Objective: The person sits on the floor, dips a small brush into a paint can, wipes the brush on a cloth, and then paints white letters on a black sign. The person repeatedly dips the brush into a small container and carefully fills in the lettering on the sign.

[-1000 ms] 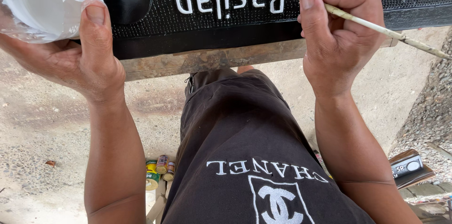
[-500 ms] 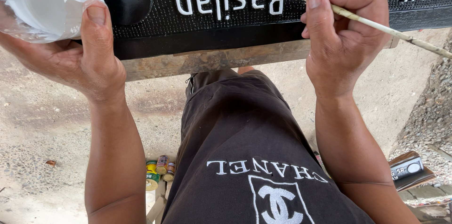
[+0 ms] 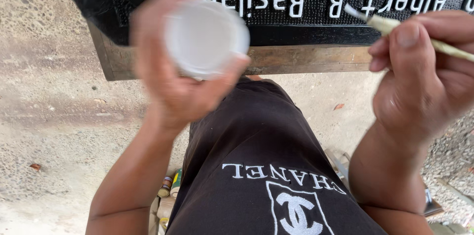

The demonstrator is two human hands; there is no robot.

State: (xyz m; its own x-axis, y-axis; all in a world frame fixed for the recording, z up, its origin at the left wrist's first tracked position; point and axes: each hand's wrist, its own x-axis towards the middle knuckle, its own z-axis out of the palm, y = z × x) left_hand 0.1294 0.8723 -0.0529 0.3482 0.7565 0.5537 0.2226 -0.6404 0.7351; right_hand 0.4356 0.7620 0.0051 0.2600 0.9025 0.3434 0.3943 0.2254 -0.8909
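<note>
**White paint and fine brush held at a black lettered board**

The left hand [image 3: 173, 77] is cupping a small round clear plastic cup of white paint [image 3: 206, 37], with fingers curled around its wall and the thumb pressing at the cup's four o'clock edge; the hand is blurred, so finer detail cannot be told. The cup is sitting at about eleven o'clock from the picture's centre, in front of the lower edge of a black textured board with raised white lettering [image 3: 306, 22]. The board is lying across the top of the view, from ten o'clock to two o'clock, resting on a bare brown wooden frame [image 3: 306, 59] showing along its near edge.

The right hand [image 3: 424, 82], at three o'clock, is pinching a thin pale wooden-handled paintbrush [image 3: 395, 26] between thumb and fingers. The brush's white-tipped bristles are pointing toward ten o'clock and lying against the board's lettered face, just beside a white letter.

Below, at six o'clock, the person's black printed shorts [image 3: 261, 166] are filling the lower middle. Small paint tins [image 3: 170, 185] are standing at seven o'clock on the grey concrete floor [image 3: 54, 131].
</note>
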